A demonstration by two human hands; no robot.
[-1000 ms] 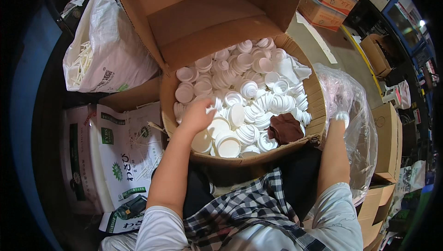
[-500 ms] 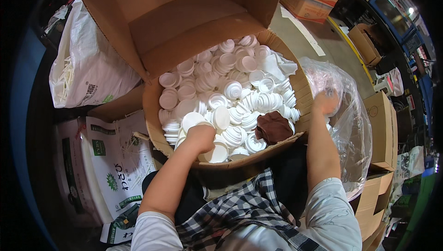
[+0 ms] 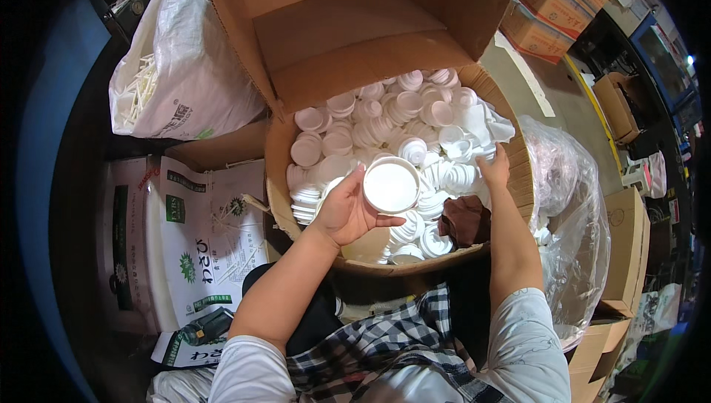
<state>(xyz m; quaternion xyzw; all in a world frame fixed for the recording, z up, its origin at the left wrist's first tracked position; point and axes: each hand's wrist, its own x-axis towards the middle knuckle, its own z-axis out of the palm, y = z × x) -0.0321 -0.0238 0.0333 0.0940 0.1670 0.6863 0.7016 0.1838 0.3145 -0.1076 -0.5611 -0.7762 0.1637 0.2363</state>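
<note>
A white round lid with a shallow rim (image 3: pixel 392 184) rests in my left hand (image 3: pixel 348 209), its inner side facing up. My fingers and thumb are closed about its left and lower edge. Beneath it, a cardboard box (image 3: pixel 278 166) is filled with many white round lids (image 3: pixel 409 102), some loose and some in stacked rows. At the box's right side my right hand (image 3: pixel 496 168) reaches in, thumb and forefinger apart at the lower edge of a crumpled white cloth (image 3: pixel 481 125). A brown cloth (image 3: pixel 465 221) lies on the lids near the front right.
A clear plastic bag (image 3: pixel 566 181) with white pieces stands right of the box. Cardboard cartons (image 3: pixel 623 247) are beyond it. To the left are a white woven sack (image 3: pixel 192 70) of thin white sticks and printed white bags (image 3: pixel 200 247). The box's raised flap (image 3: pixel 348 33) blocks the far side.
My left hand has lifted a lid from the pile and brought it over the box. My right hand has left the clear bag and moved left to the white cloth. The view has shifted.
</note>
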